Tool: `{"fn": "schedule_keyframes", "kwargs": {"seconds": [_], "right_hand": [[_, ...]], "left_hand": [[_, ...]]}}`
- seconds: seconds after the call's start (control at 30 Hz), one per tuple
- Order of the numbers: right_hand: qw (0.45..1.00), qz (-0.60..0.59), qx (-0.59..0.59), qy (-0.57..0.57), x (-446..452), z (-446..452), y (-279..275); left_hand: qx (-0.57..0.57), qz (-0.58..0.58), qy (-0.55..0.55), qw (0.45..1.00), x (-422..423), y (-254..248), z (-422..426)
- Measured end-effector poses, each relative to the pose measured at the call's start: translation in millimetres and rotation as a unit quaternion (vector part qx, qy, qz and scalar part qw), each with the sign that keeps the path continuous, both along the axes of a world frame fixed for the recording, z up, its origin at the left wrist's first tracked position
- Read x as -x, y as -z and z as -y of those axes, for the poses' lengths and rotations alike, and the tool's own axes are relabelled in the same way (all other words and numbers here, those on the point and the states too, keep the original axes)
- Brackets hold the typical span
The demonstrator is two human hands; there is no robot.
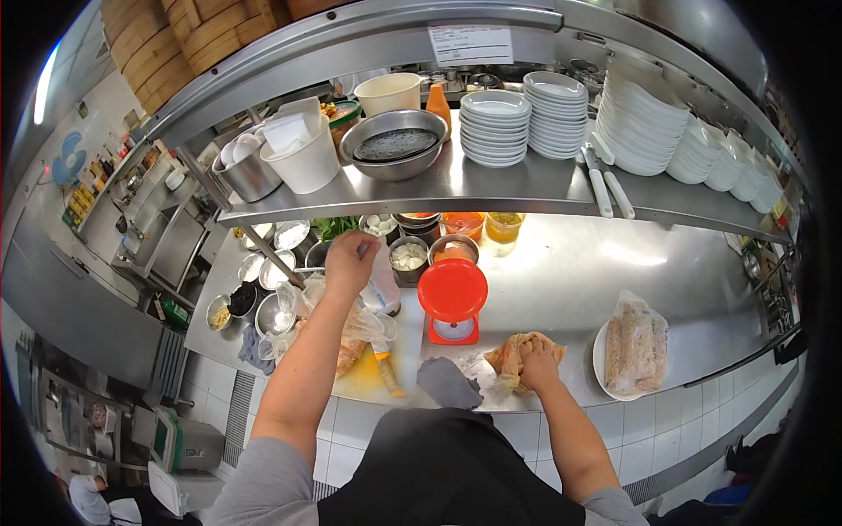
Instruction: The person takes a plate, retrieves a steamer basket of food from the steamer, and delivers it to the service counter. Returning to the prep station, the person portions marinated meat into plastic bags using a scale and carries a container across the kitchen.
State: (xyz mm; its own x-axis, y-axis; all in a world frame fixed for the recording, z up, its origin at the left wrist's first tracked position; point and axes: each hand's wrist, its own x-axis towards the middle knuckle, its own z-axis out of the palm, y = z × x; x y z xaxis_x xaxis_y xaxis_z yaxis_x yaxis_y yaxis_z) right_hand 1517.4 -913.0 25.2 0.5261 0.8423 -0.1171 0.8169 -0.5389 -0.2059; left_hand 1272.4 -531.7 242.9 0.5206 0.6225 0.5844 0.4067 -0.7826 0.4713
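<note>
My left hand (353, 259) is raised over the back left of the steel counter, near the small pots, its fingers curled together; whatever they may hold is too small to make out. At the front edge, my right hand (539, 361) rests on a piece of raw meat (507, 359), fingers bent over it. Between the hands stands a red kitchen scale (453, 289). Under my left forearm lie a plastic bag of meat (351, 337) and a yellow-stained cutting board (364, 379) with a yellow-handled tool (386, 373). A grey cloth (449, 384) sits left of the meat.
A plate (602, 364) with a wrapped package (638, 346) is at the right. Pots of ingredients (409, 256) and sauce tubs (503, 226) line the back. Above runs a steel shelf (421, 195) with stacked plates (494, 131) and bowls (395, 167). A person (92, 501) is at the lower left.
</note>
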Motion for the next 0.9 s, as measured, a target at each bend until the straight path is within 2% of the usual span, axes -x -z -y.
{"fn": "schedule_keyframes", "kwargs": {"seconds": [0.13,0.23,0.33,0.43,0.53,0.6,0.63,0.73,0.77,0.9], "right_hand": [[1.0,-0.005,0.0,-0.003,-2.9,2.4,2.3],[1.0,-0.009,-0.006,-0.011,-5.1,2.5,7.3],[1.0,-0.016,-0.005,-0.013,-5.1,1.8,-0.1],[1.0,-0.021,0.013,-0.011,-3.0,-0.2,-8.8],[1.0,-0.021,0.016,-0.011,-4.1,0.0,-5.2],[0.999,-0.025,0.016,-0.012,-4.7,-0.1,-4.4],[1.0,-0.021,0.008,-0.013,-5.5,0.1,-2.8],[1.0,-0.011,-0.017,-0.013,-8.1,2.1,11.0],[1.0,-0.007,-0.024,-0.013,-10.0,1.8,17.8],[0.999,0.007,-0.037,-0.014,-12.9,1.0,32.3]], "left_hand": [[-0.018,0.085,-0.006,0.996,-1.1,-4.8,9.0],[0.09,0.188,-0.041,0.977,-2.3,4.4,2.3],[0.123,0.205,-0.045,0.97,0.7,22.5,-18.2],[0.213,0.305,-0.029,0.928,2.1,38.3,-41.1],[0.219,0.294,0.014,0.93,5.4,24.3,-31.3],[0.025,0.173,0.0,0.985,15.0,7.3,-13.4],[-0.073,0.109,-0.005,0.991,19.4,3.1,-7.4],[0.01,-0.015,0.017,1.0,42.1,4.5,-13.3],[0.042,0.014,-0.005,0.999,41.2,-0.7,-8.0],[-0.015,0.039,-0.033,0.999,33.2,-6.3,-16.9]]}}
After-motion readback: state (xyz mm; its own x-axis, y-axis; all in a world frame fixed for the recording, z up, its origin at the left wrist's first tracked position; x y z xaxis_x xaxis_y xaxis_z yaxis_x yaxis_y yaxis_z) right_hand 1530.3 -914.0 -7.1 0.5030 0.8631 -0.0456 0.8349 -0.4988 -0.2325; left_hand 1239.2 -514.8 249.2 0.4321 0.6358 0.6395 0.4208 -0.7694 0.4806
